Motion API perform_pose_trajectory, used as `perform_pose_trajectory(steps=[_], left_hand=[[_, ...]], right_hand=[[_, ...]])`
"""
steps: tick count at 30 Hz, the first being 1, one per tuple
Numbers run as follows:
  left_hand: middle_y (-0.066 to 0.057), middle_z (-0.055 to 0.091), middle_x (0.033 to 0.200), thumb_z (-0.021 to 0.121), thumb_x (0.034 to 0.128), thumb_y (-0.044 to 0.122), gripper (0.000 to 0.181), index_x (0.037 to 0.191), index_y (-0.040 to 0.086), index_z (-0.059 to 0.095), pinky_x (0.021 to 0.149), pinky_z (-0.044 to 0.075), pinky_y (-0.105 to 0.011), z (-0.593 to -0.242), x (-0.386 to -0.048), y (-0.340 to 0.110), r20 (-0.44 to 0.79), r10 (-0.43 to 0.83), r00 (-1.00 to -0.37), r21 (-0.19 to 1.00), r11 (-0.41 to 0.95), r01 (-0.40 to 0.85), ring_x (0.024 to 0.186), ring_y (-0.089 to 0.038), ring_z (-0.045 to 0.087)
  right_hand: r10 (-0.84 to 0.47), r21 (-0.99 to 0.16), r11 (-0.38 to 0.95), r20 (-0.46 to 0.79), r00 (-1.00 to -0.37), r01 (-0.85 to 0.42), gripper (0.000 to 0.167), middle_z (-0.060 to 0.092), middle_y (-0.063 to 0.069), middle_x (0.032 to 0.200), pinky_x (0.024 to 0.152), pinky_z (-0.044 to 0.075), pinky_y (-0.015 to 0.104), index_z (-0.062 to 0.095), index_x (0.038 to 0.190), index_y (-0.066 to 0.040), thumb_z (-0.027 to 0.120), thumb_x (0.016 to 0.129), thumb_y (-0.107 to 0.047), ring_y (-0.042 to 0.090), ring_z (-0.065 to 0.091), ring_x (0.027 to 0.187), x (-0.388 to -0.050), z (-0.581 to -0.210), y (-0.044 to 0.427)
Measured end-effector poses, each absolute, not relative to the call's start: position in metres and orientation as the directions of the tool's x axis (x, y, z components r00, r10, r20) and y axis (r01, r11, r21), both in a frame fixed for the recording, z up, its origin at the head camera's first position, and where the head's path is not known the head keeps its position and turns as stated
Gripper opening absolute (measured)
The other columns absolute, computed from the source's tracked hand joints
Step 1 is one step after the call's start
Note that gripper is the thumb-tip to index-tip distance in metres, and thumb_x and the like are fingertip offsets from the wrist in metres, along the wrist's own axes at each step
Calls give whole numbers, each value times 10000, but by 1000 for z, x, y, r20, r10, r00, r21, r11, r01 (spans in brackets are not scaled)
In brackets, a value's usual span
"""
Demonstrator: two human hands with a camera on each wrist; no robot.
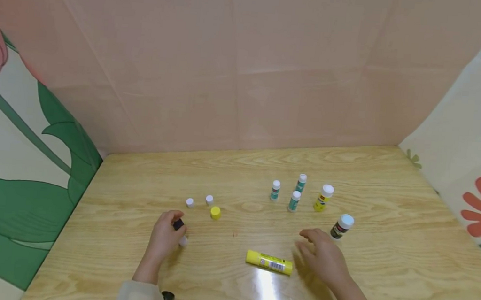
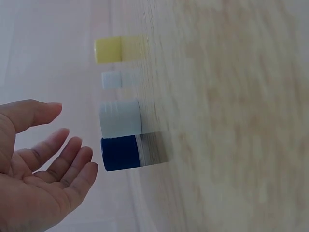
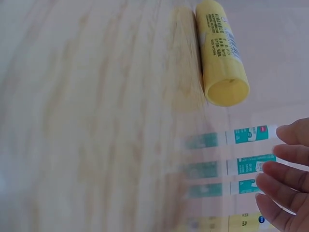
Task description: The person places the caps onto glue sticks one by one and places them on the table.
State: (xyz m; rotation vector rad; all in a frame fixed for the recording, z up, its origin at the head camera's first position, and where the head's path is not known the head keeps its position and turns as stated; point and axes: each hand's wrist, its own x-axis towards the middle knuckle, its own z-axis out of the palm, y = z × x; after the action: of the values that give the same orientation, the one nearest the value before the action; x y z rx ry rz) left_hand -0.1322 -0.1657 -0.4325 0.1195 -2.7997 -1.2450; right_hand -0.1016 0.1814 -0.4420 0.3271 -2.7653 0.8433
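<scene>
Head view: yellow tube (image 1: 269, 262) lies on table (image 1: 136, 175); likely light, stiff, slippery, best pinched mid-length. Left of tube, left hand (image 1: 165, 236), fingers parted, empty, near dark cap (image 1: 178, 224); right of tube, right hand (image 1: 324, 257), likewise.

Head-view light: moderately bright and fairly even, warm in tone, the backdrop (image 1: 170, 69) a little dull.
Bench glare: a long white streak on the bench (image 1: 389, 204) near the bottom edge, apparently reflecting a light overhead.
Hand shadows: soft, falling leftward from the right hand (image 1: 326, 259) and rightward from the left hand (image 1: 165, 236).
Bench sheen: caps and glue sticks (image 3: 251, 165) are mirrored faintly in both wrist views.
Wrist-view tone: hazy, pale, low in contrast; the dark cap (image 2: 120, 153) looks blue there, near black in the head view.
Wood grain: smeared and out of focus in both wrist views.
Yellow tube (image 3: 219, 55) print: partly legible in the right wrist view.
</scene>
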Motion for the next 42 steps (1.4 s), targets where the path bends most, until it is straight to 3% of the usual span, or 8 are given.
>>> perform_pose_trajectory(steps=[13,19,42], left_hand=[[-173,494,1043,620,762,50,328,1067,-30,527,847,385,-438,-430,-132,-169,-21,-113,-993,732,675,-93,1005,-316,465],[-167,500,1022,626,747,32,329,1052,-43,528,827,396,-428,-433,-133,-172,14,-114,-993,733,677,-68,981,-315,470],[-202,477,1052,620,763,48,352,1080,-56,507,859,371,-440,-436,-137,-176,-44,-73,-996,702,707,-83,1007,-333,451]], right_hand=[[-125,-524,813,273,-954,-256,215,580,78,896,648,464,375,596,942,-3,654,748,-75,222,537,794,-100,-441,185],[-114,-530,813,262,-958,-242,227,578,80,906,657,465,385,592,956,3,646,758,-93,229,538,804,-99,-442,187],[-76,-548,809,262,-962,-214,225,583,104,907,664,460,410,589,959,15,633,772,-101,255,542,805,-97,-440,195]])
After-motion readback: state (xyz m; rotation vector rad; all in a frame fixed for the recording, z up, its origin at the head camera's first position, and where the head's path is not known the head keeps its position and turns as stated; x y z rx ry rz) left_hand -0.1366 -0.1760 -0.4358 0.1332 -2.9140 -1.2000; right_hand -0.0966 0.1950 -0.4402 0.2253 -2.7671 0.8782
